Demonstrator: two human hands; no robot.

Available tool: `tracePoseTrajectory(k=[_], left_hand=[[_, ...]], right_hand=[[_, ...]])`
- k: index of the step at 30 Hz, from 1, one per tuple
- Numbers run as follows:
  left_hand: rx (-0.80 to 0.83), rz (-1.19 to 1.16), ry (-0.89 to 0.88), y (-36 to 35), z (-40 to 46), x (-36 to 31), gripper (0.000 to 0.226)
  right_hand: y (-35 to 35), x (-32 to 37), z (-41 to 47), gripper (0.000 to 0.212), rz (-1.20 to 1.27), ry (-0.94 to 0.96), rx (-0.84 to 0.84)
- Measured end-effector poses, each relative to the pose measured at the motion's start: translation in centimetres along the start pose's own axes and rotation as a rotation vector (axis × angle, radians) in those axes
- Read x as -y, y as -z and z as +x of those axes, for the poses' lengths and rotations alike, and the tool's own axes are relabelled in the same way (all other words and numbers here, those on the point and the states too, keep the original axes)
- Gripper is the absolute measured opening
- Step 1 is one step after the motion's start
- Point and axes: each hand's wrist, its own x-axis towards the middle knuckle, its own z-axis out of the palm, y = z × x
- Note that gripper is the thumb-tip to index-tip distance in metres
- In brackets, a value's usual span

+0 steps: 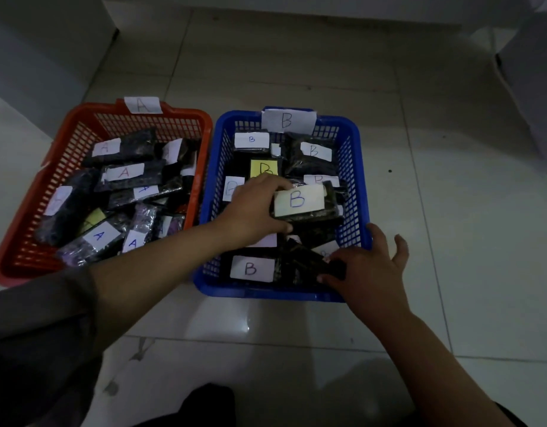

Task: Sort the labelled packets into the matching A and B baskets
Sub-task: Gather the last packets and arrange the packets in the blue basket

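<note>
Fingers of left hand (250, 215): curled round a dark packet marked B (306, 203), thumb under its near edge, held above the middle of the blue basket (363, 192).
Fingers of right hand (363, 269): thumb and forefinger pinching a dark unlabelled-side packet (309, 260) at the basket's near right corner; remaining fingers spread loosely over the rim.
Beneath the fingers: more B packets lying flat inside, one white B label (252, 269) just left of the right thumb, one yellow B label (264, 168) beyond the left knuckles.
Beyond the fingers: paper B tag (287, 120) on the far rim.
Left of the fingers: red basket (28, 229) with paper A tag (142, 105), touching the blue one, filled with A packets (124, 172).
Under everything: pale tiled floor (450, 211).
</note>
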Motion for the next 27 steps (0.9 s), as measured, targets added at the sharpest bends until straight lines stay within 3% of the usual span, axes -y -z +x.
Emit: tracePoseTrajectory(k=[3, 7, 11, 14, 21, 25, 27], left_hand=[[0.109, 0.083, 0.027, 2.8, -2.0, 1.6, 0.063], [0.271, 0.206, 0.062, 4.0, -4.7, 3.3, 0.063], [0.357, 0.446, -0.05, 2.1, -6.0, 3.4, 0.067], [0.385, 0.61, -0.123, 1.1, -5.6, 3.8, 0.068], [0.449, 0.636, -0.127, 1.7, -4.8, 3.6, 0.054], [0.508, 0.718, -0.161, 2.1, -4.3, 4.2, 0.049], [0.461, 0.617, -0.144, 2.4, -4.0, 4.1, 0.039]], right_hand=[[0.1, 0.3, 0.4, 0.027, -0.069, 0.001, 0.049], [0.7, 0.3, 1.0, 0.015, 0.02, -0.07, 0.016], [2.9, -0.1, 1.8, 0.012, 0.304, -0.18, -0.098], [3.4, 0.0, 2.3, 0.017, 0.392, -0.178, -0.066], [2.8, 0.5, 3.2, 0.02, 0.396, -0.138, 0.068], [2.6, 0.6, 3.3, 0.026, 0.687, -0.019, -0.06], [2.2, 0.9, 2.9, 0.023, 0.613, 0.076, -0.167]])
